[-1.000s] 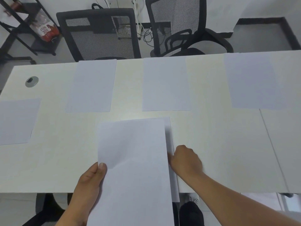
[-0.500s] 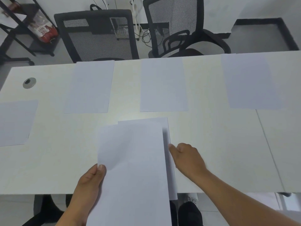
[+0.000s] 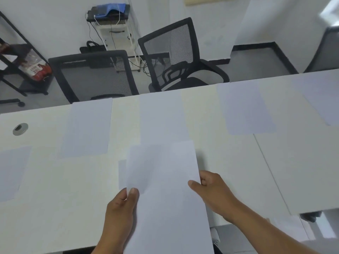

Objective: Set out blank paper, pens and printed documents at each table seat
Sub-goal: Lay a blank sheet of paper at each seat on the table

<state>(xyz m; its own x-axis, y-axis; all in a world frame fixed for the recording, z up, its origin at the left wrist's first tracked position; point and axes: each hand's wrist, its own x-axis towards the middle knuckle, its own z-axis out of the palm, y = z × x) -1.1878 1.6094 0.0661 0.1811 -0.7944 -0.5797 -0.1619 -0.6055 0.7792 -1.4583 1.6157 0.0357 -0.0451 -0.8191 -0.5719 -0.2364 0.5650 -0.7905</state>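
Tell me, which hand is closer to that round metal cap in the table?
Left. The left hand grips the paper stack's left edge, nearer the cap; the right hand holds the opposite edge.

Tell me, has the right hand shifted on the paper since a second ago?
Yes. The right hand went from resting knuckles-down on the table beside the held stack to pinching the stack's right edge.

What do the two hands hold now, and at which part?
Both hold the paper stack: left hand pinches its left edge, right hand grips its right edge.
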